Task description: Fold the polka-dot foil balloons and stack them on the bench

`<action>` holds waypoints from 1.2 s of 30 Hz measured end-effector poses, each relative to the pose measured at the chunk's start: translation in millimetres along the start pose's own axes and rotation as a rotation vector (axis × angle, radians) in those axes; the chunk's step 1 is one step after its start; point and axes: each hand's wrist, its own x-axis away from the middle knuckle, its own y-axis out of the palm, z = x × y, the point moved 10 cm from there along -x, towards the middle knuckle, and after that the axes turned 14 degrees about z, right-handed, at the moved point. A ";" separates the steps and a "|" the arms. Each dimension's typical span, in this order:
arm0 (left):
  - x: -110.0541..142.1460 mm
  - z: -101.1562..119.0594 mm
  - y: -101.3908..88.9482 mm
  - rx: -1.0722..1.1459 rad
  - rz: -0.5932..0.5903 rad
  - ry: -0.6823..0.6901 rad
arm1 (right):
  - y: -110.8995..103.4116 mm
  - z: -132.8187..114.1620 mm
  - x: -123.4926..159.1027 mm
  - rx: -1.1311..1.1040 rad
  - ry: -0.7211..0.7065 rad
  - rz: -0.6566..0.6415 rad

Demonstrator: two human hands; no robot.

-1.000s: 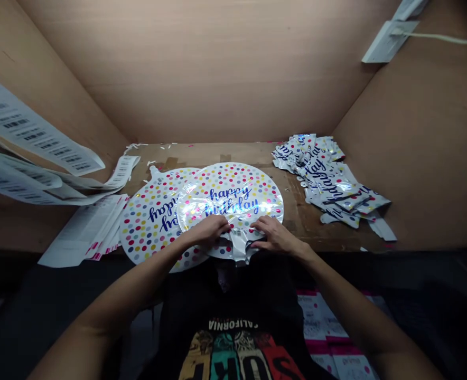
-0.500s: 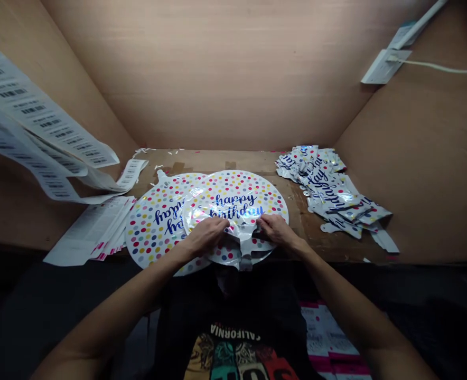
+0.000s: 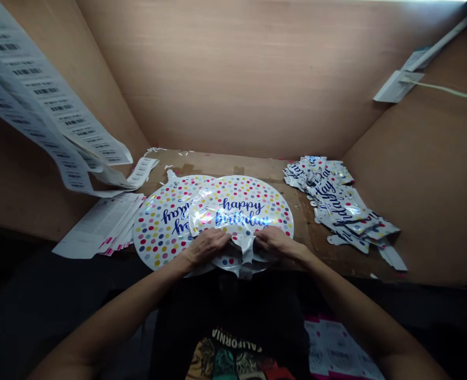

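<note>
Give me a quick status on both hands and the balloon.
Left hand and right hand on top foil balloon, near its crumpled tail. Second balloon underneath. Barcode sheets hang left, apart from hands.

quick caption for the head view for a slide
Left hand and right hand hold a polka-dot foil balloon lying over another balloon

Both hands are low and centered, palms down: left hand point(image 3: 208, 247) and right hand point(image 3: 275, 241) just apart, not touching each other. Fingers curl slightly and point inward toward the opposite hand. Wrists are bent a little. Bare left forearm point(image 3: 114, 306) and right forearm point(image 3: 356, 309) angle in from the lower corners, converging at the hands, elbows out of frame.
</note>
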 end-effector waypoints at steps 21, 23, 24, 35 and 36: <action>29.8 -95.3 -15.0 0.286 -0.287 -0.031 | -16.2 -53.2 63.4 0.200 -0.453 0.229; 47.5 -96.4 -11.2 0.343 -0.201 -0.022 | -8.8 -34.7 81.2 0.228 -0.448 0.218; 52.2 -99.5 -11.3 0.365 -0.161 -0.038 | -7.9 -21.0 86.5 0.233 -0.421 0.209; -19.9 -211.0 -0.4 -0.022 -0.124 -0.875 | -94.0 129.9 -19.6 0.011 0.392 0.432; -23.9 -217.1 2.3 -0.051 -0.126 -0.909 | -97.4 132.9 -29.9 0.016 0.414 0.420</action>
